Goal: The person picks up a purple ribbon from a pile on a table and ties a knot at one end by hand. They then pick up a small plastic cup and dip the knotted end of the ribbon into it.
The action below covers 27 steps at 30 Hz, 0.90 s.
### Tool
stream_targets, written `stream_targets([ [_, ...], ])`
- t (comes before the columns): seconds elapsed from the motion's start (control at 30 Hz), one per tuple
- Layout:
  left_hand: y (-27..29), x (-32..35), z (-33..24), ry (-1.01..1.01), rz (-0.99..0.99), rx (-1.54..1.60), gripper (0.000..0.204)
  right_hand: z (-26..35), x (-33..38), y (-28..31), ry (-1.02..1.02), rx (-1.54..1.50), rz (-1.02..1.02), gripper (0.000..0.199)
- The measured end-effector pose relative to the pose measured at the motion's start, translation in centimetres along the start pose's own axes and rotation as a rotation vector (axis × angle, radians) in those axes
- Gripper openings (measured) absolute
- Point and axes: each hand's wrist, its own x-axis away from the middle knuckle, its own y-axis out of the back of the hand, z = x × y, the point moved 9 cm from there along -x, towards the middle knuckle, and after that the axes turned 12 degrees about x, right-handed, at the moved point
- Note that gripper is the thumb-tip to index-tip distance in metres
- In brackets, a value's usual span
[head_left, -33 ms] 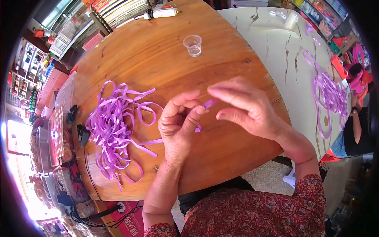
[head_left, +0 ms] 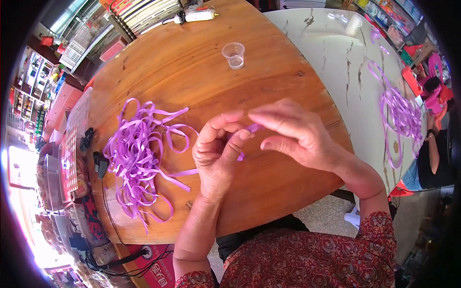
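The left hand (head_left: 213,152) is pinching purple ribbon (head_left: 253,127); just right of this grip, the right hand (head_left: 305,139) is gaping.

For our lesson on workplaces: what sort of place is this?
Probably a small shop doubling as a craft workspace: stocked shelves line the left side, a purple ribbon heap lies on the wooden table, another ribbon pile on the white table.
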Motion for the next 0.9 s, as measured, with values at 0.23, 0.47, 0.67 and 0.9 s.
stream_targets([
  [0.23,0.7,0.2,-0.1,0.038,-0.04,-0.033,0.03,-0.6,0.9,-0.4,-0.1,-0.065,0.063,0.026],
  [0.47,1.5,0.0,-2.0,-0.134,-0.082,-0.093,0.026,-0.6,1.0,-0.1,-0.087,0.043,0.082,0.022],
  [0.67,1.8,-0.3,-2.6,-0.153,-0.036,-0.089,0.024,-2.2,2.1,0.0,-0.22,-0.019,0.167,0.015],
  [0.9,0.2,0.3,-1.0,-0.015,-0.004,-0.137,0.024,-2.5,0.2,2.5,-0.114,0.16,0.07,0.034],
])
